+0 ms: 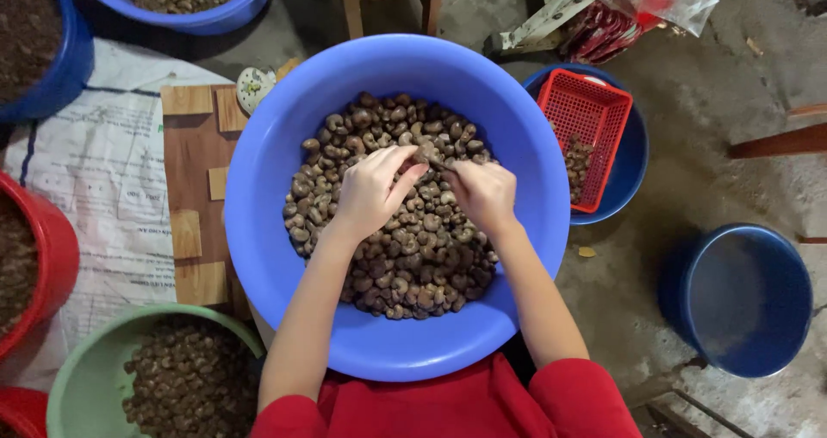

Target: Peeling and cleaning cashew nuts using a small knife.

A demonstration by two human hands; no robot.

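Bare concrete floor (pixel 706 93) carries it all: big blue basin (pixel 276 188) centre; right of it a dark blue bucket (pixel 741 300) & a blue bowl (pixel 633 158) w/ red basket; left, printed sack sheet (pixel 95 171), wooden board (pixel 185 158); green basin (pixel 77 378) lower left
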